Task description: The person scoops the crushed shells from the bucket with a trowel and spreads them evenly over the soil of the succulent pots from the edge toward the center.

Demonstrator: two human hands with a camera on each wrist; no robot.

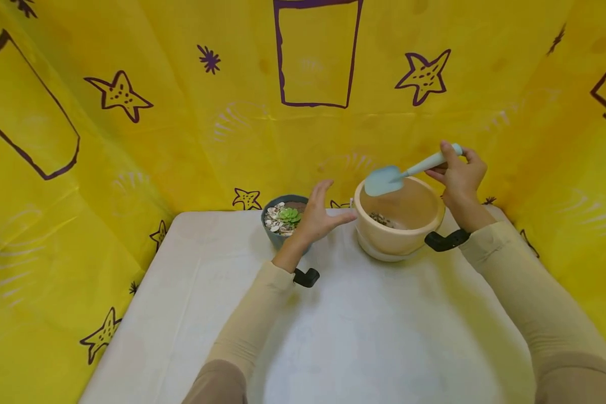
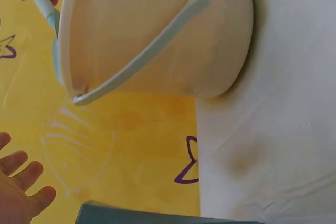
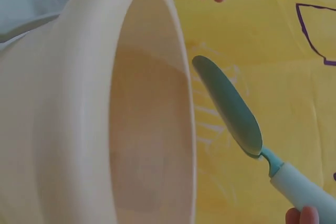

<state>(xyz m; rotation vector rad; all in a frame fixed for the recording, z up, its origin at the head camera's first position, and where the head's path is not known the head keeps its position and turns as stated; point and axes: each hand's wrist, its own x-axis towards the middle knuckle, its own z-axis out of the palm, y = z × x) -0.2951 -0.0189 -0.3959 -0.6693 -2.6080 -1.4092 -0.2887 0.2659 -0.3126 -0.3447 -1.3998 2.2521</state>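
Observation:
In the head view my right hand (image 1: 463,174) grips the pale handle of a light-blue garden trowel (image 1: 382,180), its blade above the far left rim of a peach bucket (image 1: 399,241). A little dark, speckled material (image 1: 382,220) lies at the bottom of that bucket. My left hand (image 1: 319,216) holds nothing; fingers and thumb are spread apart, between the bucket and a dark teal pot (image 1: 276,240). It partly hides that pot, where a green succulent (image 1: 289,215) sits among white stones (image 1: 278,220). The right wrist view shows the trowel (image 3: 228,106) beside the bucket's opening.
A white-covered table (image 1: 343,331) bears the bucket and pot near its back edge. Yellow cloth (image 1: 171,146) with purple drawings rises behind and at both sides. The bucket's pale carrying handle (image 2: 152,51) hangs down its side in the left wrist view.

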